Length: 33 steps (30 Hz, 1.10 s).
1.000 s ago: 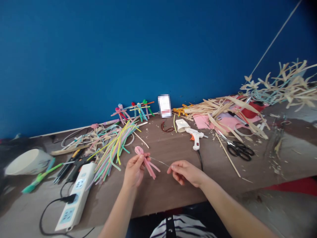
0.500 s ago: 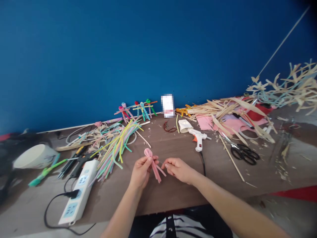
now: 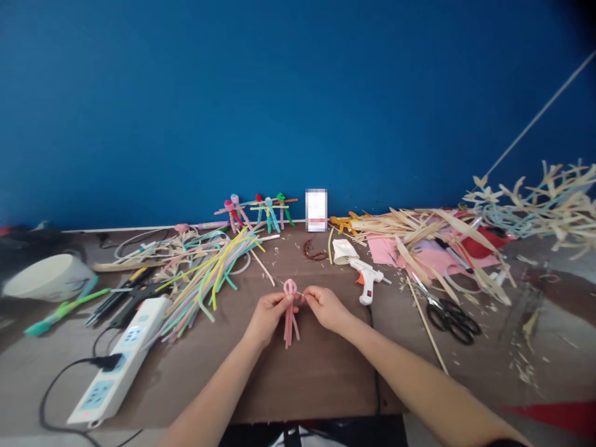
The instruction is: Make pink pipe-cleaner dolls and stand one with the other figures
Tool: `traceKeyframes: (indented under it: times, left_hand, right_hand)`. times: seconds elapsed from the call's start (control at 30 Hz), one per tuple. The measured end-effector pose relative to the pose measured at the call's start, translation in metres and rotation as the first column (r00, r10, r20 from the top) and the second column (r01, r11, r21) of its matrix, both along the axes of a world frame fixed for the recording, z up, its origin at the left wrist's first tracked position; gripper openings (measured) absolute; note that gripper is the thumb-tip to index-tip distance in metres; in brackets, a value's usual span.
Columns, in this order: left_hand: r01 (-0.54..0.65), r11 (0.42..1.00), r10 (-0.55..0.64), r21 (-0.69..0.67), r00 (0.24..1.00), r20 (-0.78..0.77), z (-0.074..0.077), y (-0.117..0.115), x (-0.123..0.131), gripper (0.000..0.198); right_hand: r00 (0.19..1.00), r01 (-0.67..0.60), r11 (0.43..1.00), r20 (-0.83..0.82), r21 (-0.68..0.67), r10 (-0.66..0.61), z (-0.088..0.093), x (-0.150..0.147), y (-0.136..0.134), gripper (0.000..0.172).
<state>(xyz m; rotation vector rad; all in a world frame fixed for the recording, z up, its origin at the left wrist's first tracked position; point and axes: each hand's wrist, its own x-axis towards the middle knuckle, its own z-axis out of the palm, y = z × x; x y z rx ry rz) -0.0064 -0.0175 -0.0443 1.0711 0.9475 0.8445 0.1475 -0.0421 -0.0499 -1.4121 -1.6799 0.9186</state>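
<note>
My left hand [image 3: 270, 315] pinches a bundle of pink pipe cleaners [image 3: 289, 323] between thumb and fingers. The bundle is bent into a rounded loop at the top, and several straight ends hang below. My right hand [image 3: 326, 307] is closed close to the bundle's right side, its thumb and forefinger pinching the end of a thin, pale, wire-like strand [image 3: 300, 294]. That strand reaches across to the neck of the pink bundle; how it passes round there is too small to make out.
Pipe cleaners [image 3: 209, 273] lie in a pile at left, by a power strip [image 3: 123, 360] and a white bowl [image 3: 49, 276]. Small pipe-cleaner figures [image 3: 267, 211] lean against the blue wall. To the right are a white glue gun [image 3: 370, 279], scissors [image 3: 451, 316] and pale dried strips [image 3: 400, 225].
The pink bundle now hangs more upright, its ends pointing down. My right hand has come closer to it. The camera view has shifted, and the table things appear moved slightly left.
</note>
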Motion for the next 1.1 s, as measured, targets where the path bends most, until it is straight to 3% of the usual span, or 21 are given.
traceKeyframes:
  times: [0.17, 0.37, 0.6, 0.93, 1.1]
  left_hand:
    - [-0.012, 0.999, 0.012, -0.038, 1.0, 0.019, 0.0, 0.009, 0.003, 0.026]
    - [0.116, 0.991, -0.109, -0.065, 0.988, 0.107, -0.007, 0.007, 0.016, 0.026]
    - [0.093, 0.995, -0.095, 0.029, 0.99, 0.107, -0.01, 0.004, 0.027, 0.032]
    - [0.107, 0.992, -0.112, 0.065, 0.99, 0.084, -0.021, 0.002, 0.03, 0.031]
    - [0.13, 0.991, -0.134, 0.045, 0.986, 0.103, -0.023, 0.002, 0.031, 0.031]
  right_hand:
    - [0.996, 0.08, 0.995, -0.037, 0.052, -0.078, -0.005, 0.002, 0.003, 0.02]
    - [0.979, 0.183, 0.977, -0.108, 0.113, -0.171, -0.003, 0.013, 0.004, 0.02]
    - [0.984, 0.175, 0.977, -0.049, 0.123, -0.17, -0.004, 0.021, 0.003, 0.024]
    - [0.984, 0.159, 0.979, 0.058, 0.129, -0.167, -0.004, 0.026, 0.002, 0.023]
    - [0.985, 0.17, 0.982, 0.02, 0.079, -0.173, -0.007, 0.023, 0.002, 0.022]
